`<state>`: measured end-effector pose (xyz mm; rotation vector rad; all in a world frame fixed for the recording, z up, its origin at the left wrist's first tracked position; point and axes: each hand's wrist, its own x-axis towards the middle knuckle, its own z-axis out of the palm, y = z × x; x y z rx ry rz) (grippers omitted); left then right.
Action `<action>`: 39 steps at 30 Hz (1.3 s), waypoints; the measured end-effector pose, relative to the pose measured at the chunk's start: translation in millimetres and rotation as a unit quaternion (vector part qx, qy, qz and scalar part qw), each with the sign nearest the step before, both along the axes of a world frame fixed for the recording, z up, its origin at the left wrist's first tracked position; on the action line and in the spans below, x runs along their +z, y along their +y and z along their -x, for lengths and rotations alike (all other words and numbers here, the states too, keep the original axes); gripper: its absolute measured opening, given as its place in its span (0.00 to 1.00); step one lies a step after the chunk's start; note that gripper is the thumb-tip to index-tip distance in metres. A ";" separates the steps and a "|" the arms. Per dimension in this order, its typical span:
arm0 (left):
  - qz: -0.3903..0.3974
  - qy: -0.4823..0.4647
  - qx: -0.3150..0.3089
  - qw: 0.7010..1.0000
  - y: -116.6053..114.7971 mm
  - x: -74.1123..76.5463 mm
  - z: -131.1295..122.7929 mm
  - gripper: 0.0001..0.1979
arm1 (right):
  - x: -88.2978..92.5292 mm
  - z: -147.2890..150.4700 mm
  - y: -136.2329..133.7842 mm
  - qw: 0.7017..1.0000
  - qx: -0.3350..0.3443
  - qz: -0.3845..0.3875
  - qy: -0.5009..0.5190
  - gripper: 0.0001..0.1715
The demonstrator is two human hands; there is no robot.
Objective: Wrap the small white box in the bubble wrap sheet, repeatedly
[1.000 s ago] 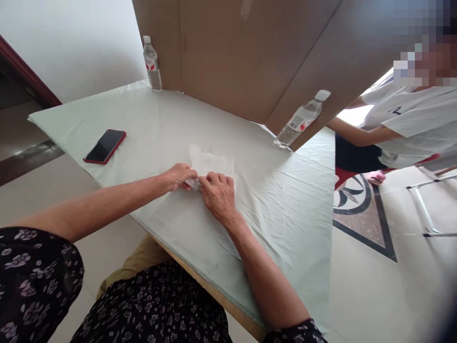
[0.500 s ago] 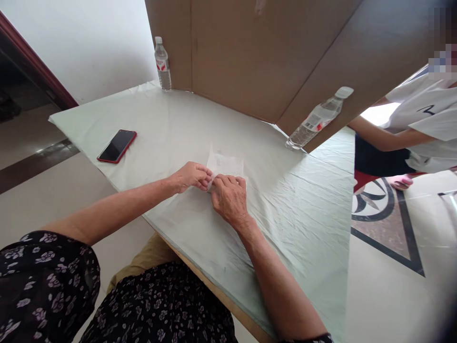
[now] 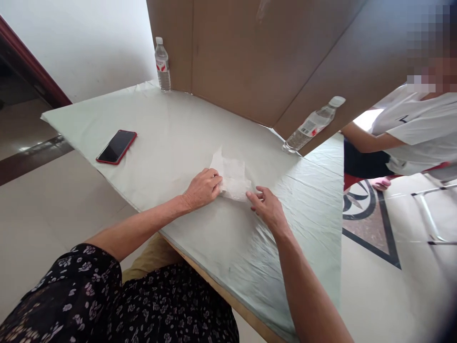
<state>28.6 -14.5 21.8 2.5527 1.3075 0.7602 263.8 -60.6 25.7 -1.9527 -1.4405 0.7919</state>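
Note:
A white, thin sheet like tissue paper (image 3: pixel 233 178) lies on the pale green cloth of the table, partly folded, with one corner raised at its far left. My left hand (image 3: pixel 203 189) is closed on the sheet's left edge, its fingertips bent over the paper. At the right edge, my right hand (image 3: pixel 268 207) has its fingers apart and slightly curled; the fingertips are at the paper's near right corner, and I cannot tell whether they touch it.
A phone in a red case (image 3: pixel 117 146) lies to the left. Behind stands a brown cardboard panel (image 3: pixel 232 62), with an upright water bottle (image 3: pixel 163 66) at its left and another bottle (image 3: pixel 314 125) at its right. A person in a white shirt (image 3: pixel 424 124) sits beyond the panel, at right.
My right hand has moved right, off the middle of the paper to its right edge, and its fingers have spread. My left hand has shifted right and nearer. More of the paper now shows.

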 end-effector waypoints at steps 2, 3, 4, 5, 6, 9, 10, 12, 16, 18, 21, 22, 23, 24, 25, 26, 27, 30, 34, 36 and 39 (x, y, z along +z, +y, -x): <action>0.001 -0.002 0.002 1.000 -1.7 -0.6 -2.0 0.12 | -4.6 11.8 9.2 0.999 -0.019 0.013 0.025 0.43; 0.002 0.001 0.002 1.000 -2.6 -0.5 -2.8 0.12 | -6.7 18.5 14.8 0.999 -0.023 0.011 0.027 0.45; 0.004 0.005 0.001 1.000 -3.2 -0.1 -3.5 0.12 | -8.7 24.9 20.2 0.999 -0.022 0.003 0.030 0.46; 0.005 0.011 0.001 1.000 -3.7 0.4 -3.9 0.11 | -10.7 30.5 24.8 0.999 -0.018 -0.006 0.040 0.47; 0.006 0.016 0.000 1.000 -4.1 0.8 -4.3 0.11 | -12.8 35.1 28.2 0.998 -0.015 -0.016 0.060 0.47; 0.000 0.027 0.000 1.000 -4.2 1.1 -5.3 0.10 | -18.0 44.2 30.0 0.990 -0.029 -0.047 0.130 0.47; -0.005 0.029 0.000 1.000 -4.2 0.7 -5.7 0.10 | -18.9 46.4 28.5 0.988 -0.038 -0.058 0.134 0.47; -0.021 0.034 0.000 0.999 -4.5 -0.4 -6.4 0.10 | -18.4 50.9 24.9 0.989 -0.044 -0.087 0.114 0.47; -0.024 0.043 -0.001 0.999 -5.5 -1.3 -7.6 0.11 | -12.0 62.6 21.9 0.987 -0.021 -0.143 0.075 0.45; -0.007 0.040 -0.004 0.999 -5.2 -0.7 -8.1 0.11 | -9.2 68.4 22.8 0.985 -0.013 -0.154 0.078 0.45; 0.025 0.017 -0.007 1.000 -3.5 0.3 -9.0 0.11 | -7.4 74.6 24.7 0.984 -0.006 -0.160 0.077 0.44; 0.035 0.008 -0.009 0.999 -2.7 0.5 -9.3 0.11 | -7.0 75.8 25.2 0.984 -0.004 -0.162 0.072 0.43; 0.046 0.000 -0.012 0.999 -2.0 0.4 -9.7 0.11 | -6.2 76.8 25.7 0.985 -0.002 -0.163 0.063 0.42; 0.056 -0.008 -0.015 0.998 -1.1 0.3 -10.0 0.11 | -4.9 77.5 26.2 0.985 0.003 -0.164 0.050 0.41; 0.066 -0.015 -0.017 0.998 -0.2 0.1 -10.2 0.11 | -3.0 78.0 26.6 0.986 0.011 -0.162 0.035 0.40; 0.077 -0.022 -0.019 0.997 0.7 -0.2 -10.4 0.10 | -0.5 78.3 26.8 0.987 0.022 -0.158 0.019 0.39; 0.089 -0.031 -0.020 0.995 1.7 -0.5 -10.4 0.10 | 2.4 78.4 26.8 0.988 0.035 -0.151 0.003 0.38; 0.128 -0.078 -0.014 0.989 4.6 -0.8 -9.0 0.10 | 11.7 77.4 23.6 0.988 0.088 -0.124 -0.034 0.35; 0.210 -0.175 0.006 0.962 6.5 2.3 -4.1 0.21 | 16.5 76.2 11.1 0.966 0.184 -0.132 -0.124 0.31; 0.255 -0.212 0.015 0.943 6.6 5.5 -2.5 0.21 | 15.3 77.0 4.3 0.944 0.209 -0.147 -0.209 0.33; 0.260 -0.216 0.037 0.941 6.5 10.0 -3.8 0.16 | 15.2 77.4 0.4 0.915 0.226 -0.157 -0.294 0.35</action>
